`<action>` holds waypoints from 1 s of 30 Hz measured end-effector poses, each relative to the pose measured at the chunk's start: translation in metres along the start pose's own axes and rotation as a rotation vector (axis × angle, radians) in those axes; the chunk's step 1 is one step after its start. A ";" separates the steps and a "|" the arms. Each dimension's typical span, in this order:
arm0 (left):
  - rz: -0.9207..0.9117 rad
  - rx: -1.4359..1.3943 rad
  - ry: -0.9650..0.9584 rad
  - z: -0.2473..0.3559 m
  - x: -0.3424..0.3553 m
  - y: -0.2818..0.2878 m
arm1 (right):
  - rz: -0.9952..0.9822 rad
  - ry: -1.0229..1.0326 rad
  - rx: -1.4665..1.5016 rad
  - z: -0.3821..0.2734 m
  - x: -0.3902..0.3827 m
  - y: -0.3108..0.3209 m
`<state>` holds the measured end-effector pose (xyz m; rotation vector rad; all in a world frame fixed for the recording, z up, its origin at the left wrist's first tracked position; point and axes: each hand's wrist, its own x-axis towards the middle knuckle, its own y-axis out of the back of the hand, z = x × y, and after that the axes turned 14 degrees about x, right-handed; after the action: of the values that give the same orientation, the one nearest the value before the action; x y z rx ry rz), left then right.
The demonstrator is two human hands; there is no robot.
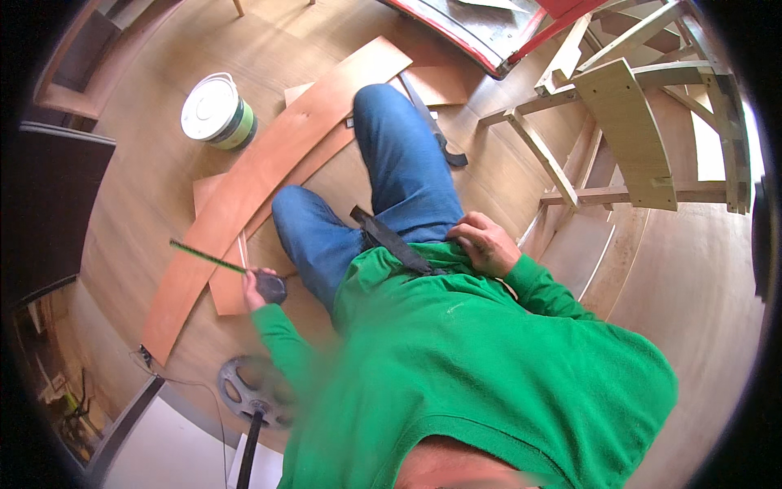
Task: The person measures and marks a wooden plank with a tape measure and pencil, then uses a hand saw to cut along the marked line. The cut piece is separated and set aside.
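Observation:
My left hand (pixel 254 292) holds a dark-cased tape measure (pixel 271 288) beside my left knee. Its green blade (pixel 207 256) sticks out to the left, above a long reddish-brown plywood strip (pixel 269 175) on the floor. The blade's free end reaches past the strip's near part. At my waist, my right hand (pixel 489 245) is bent with curled fingers against the hem of my green top and my jeans (pixel 407 163). Its fingertips are partly hidden, and I cannot make out what they hold. A loose black belt end (pixel 393 244) lies across my lap.
More plywood pieces (pixel 226 289) lie under the strip. A white lidded bucket (pixel 210 112) with a green band stands beyond it. A dark long tool (pixel 444 140) rests past my knees. At right stands a wooden frame (pixel 546 155); a grey wheel-shaped base (pixel 251 391) is near left.

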<state>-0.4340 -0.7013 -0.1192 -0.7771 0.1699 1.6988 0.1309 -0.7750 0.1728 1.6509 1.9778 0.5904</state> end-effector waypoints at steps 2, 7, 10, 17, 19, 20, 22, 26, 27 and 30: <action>-0.076 0.109 -0.031 0.041 0.037 -0.038 | -0.154 0.001 0.053 -0.008 0.014 0.014; -0.136 0.189 -0.098 0.090 0.058 -0.137 | -0.569 -0.246 0.283 -0.018 0.049 0.037; -0.174 0.202 0.011 0.090 0.039 -0.185 | -0.680 -0.118 0.256 -0.011 0.074 0.028; -0.345 0.164 -0.045 0.050 -0.021 -0.224 | -0.735 0.299 -0.167 0.022 0.118 -0.003; -0.291 0.166 -0.091 0.052 -0.030 -0.219 | -0.562 0.579 -0.152 0.030 0.114 0.003; -0.261 0.169 -0.129 0.054 -0.035 -0.217 | -0.496 0.588 -0.207 0.034 0.108 0.007; -0.210 0.140 -0.153 0.063 -0.042 -0.215 | -0.439 0.480 -0.344 0.041 0.100 0.014; -0.168 0.097 -0.145 0.075 -0.056 -0.218 | -0.402 0.544 -0.355 0.058 0.102 0.007; -0.117 0.112 -0.117 0.077 -0.058 -0.220 | -0.359 0.656 -0.323 0.063 0.106 0.002; -0.168 0.166 -0.146 0.080 -0.059 -0.227 | -0.393 0.690 -0.358 0.072 0.121 -0.015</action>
<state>-0.2542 -0.6435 0.0411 -0.5272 0.1384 1.5540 0.1461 -0.6572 0.0953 0.8594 2.3789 1.3890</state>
